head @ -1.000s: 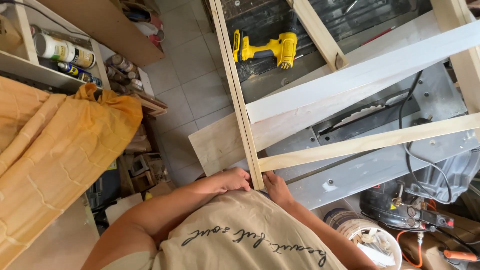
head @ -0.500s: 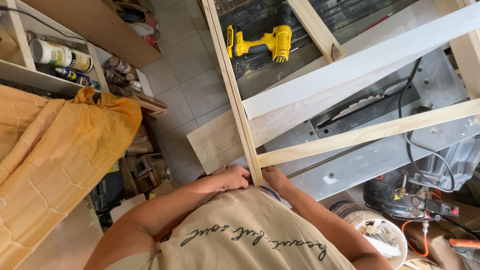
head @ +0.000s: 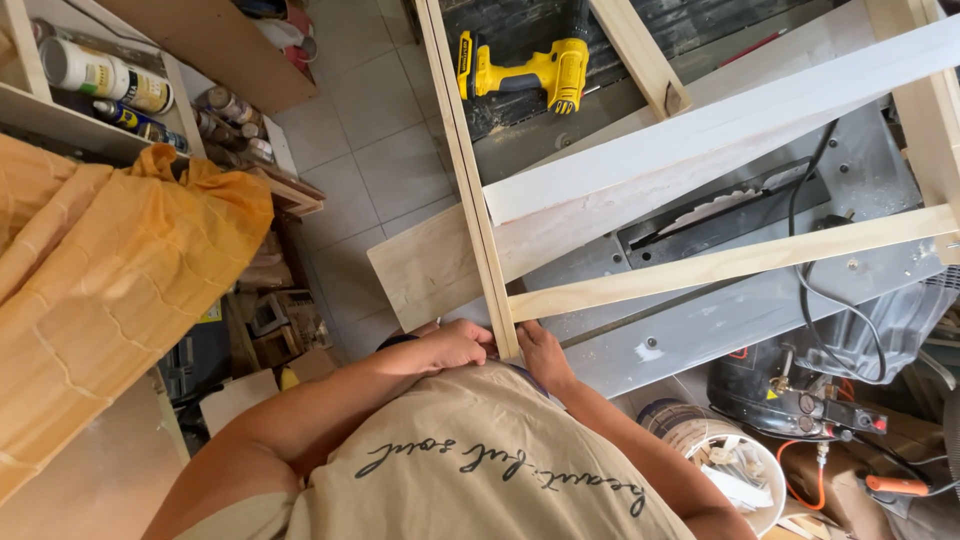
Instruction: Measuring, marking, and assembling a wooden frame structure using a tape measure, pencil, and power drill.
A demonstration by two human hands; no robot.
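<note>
Pale wooden frame [head: 470, 190] lies across the grey saw table [head: 700, 310]. We grip its near end with 2 hands: left hand [head: 455, 345] and right hand [head: 540, 355] curled around the long strip. A yellow drill [head: 525, 70] sits beyond.

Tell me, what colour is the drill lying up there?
The drill is yellow with black parts, seen clearly in the head view.

This is a woodworking workshop. Just beyond the hands, a table saw [head: 720, 215] with its blade showing carries a frame of pale wooden slats [head: 470, 170] and a wide board [head: 440, 270]. Farther out lies a yellow cordless drill [head: 525, 70]. Off to the left, shelves [head: 60, 110] hold spray cans and tubes; to the right sit a compressor [head: 790, 390] and a bucket of offcuts [head: 720, 465].
</note>
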